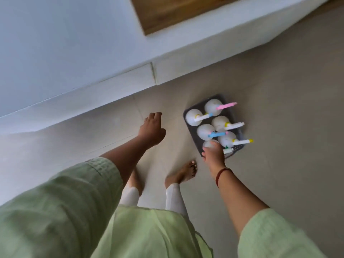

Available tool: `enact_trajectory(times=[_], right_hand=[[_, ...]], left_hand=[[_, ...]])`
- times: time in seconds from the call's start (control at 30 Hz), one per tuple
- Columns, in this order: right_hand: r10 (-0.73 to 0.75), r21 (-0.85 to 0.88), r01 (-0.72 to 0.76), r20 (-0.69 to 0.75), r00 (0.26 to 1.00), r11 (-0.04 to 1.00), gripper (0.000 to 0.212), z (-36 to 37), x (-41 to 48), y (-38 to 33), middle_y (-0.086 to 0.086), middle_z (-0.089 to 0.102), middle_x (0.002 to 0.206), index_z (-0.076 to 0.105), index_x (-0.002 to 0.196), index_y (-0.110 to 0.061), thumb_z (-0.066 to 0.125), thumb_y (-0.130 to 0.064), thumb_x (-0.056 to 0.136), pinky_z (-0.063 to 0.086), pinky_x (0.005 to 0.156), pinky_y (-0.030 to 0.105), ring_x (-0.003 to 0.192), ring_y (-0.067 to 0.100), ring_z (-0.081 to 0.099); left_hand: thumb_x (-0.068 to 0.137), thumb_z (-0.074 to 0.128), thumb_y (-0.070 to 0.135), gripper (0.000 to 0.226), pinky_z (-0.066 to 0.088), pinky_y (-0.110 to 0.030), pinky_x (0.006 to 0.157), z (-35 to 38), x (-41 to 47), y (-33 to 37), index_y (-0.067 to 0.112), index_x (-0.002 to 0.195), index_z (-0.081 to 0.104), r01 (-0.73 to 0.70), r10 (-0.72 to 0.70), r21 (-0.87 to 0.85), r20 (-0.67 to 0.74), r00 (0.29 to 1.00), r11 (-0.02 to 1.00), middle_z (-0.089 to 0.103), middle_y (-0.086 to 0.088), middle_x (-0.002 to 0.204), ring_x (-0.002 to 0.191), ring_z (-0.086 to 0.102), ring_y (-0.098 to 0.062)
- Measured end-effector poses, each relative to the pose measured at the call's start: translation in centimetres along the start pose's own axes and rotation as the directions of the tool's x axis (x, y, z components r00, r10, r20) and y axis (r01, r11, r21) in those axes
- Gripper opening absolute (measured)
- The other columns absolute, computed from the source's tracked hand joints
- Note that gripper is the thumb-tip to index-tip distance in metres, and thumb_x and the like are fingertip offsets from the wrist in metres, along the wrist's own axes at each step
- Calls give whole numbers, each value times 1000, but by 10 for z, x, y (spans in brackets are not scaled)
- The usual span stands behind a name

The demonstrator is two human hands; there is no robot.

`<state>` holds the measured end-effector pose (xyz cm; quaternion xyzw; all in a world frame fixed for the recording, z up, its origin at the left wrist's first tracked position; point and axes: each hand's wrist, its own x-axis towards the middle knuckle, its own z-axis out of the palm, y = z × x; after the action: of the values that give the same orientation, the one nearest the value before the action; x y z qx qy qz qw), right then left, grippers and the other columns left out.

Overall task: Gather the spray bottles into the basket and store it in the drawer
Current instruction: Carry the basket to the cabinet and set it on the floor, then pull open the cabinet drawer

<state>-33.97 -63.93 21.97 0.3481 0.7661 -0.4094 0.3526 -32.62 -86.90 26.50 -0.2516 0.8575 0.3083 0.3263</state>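
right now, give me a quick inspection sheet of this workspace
surface: pale tiled floor, bare around the basket
job's things: dark basket on the floor, holding six white spray bottles upright, e.g. pink-nozzle bottle at the far end; drawer not identifiable
clutter: nothing seen
grips: right hand closed on the nearest bottle at the basket's near end; left hand free, fingers curled, holding nothing
cables: nothing seen
surroundings: white cabinet or ledge along the left, wood panel at top; person's bare feet beside the basket
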Motion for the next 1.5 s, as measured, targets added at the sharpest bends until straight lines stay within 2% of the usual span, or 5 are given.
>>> enact_trajectory(times=[0.4,0.63,1.03,1.23,1.5], right_hand=[[-185,-144,215,200,962,966,45,161,-84,-105,14,48,98,42,135,-8,44,5,92,38,47,21,56,13,42],[-361,-337,458,314,878,822,55,212,-112,-161,8,53,123,43,137,-15,59,-41,91,42,108,48,114,23,53],[-286,-245,394,381,879,886,60,277,-148,-173,14,48,140,41,136,-20,43,-60,92,43,100,45,127,26,48],[-274,-228,392,417,866,891,64,300,-166,-159,10,48,141,37,142,-23,38,-62,92,44,103,48,129,26,47],[-450,-261,591,442,776,763,30,330,-180,-148,2,61,117,55,101,-30,41,-56,93,41,108,52,114,20,56]], left_hand=[[86,51,9,62,38,-51,103,-77,-70,-215,6,144,29,359,-422,-268,-233,876,894,34,-20,144,132,35,-40],[87,51,10,62,37,-49,103,-72,-99,-279,7,145,28,444,-598,-490,-219,771,751,30,-17,146,134,34,-38],[88,50,13,60,36,-45,107,-72,-107,-306,8,145,29,317,-655,-739,-216,724,594,34,-17,146,130,41,-37],[94,53,36,58,32,-32,100,-101,-102,-345,13,144,32,137,-792,-923,-225,567,360,36,-9,147,134,40,-27],[84,49,68,93,18,-34,117,-160,-108,-397,18,154,14,-77,-882,-992,-124,454,99,12,-1,162,149,19,-19]])
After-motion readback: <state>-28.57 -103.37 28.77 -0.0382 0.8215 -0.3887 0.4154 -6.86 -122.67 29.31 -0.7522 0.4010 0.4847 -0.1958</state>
